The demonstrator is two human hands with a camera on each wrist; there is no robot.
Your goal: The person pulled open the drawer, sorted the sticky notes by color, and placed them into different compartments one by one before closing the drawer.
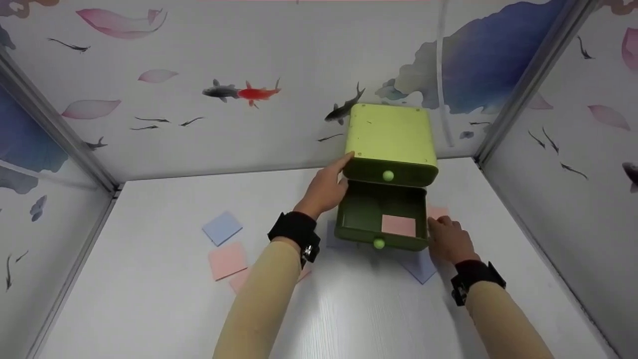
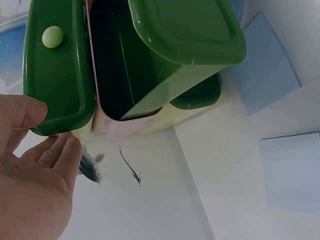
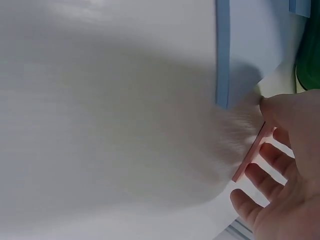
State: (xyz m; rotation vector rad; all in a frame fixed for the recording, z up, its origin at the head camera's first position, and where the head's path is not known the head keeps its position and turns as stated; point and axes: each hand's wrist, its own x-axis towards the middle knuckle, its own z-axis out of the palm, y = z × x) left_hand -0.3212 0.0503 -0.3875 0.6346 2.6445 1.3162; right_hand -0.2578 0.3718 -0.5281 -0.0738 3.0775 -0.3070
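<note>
Table (image 1: 129, 299), left part: one blue pad (image 1: 222, 228), then two pink pads (image 1: 228, 261) just nearer, the second partly under the left sleeve (image 1: 261, 299). Next, left hand (image 1: 324, 189) at the front left corner of one green cabinet (image 1: 391, 132), thumb on the front of the closed upper drawer (image 1: 364, 172), fingers along the side: a narrow hold on that corner. Lower drawer (image 1: 361, 212) pulled out, with one pink card (image 1: 398, 225) inside, toward the right. Two knobs (image 1: 379, 243), one per drawer. Two more blue pads below the drawer, one to each side. Far right, right hand (image 1: 452, 240) just beside the drawer wall, fingers loosely bent, thumb well apart: a wide, slack grip over one more pink pad (image 1: 438, 212).

Hard to make out: a pink sliver (image 1: 304, 273) right of the left sleeve, perhaps part of the second pad; a further green piece (image 2: 197, 97) beneath the pulled-out drawer in the left wrist view. Blue pads near the drawer partly covered; rightmost pink pad mostly hidden, finger contact impossible to tell. Both sleeves cut off at the bottom edge.

White, faintly grained tabletop, shadowed near the hands. Pale walls (image 1: 174, 30) printed with fish and petals, between metal posts (image 1: 528, 70).
</note>
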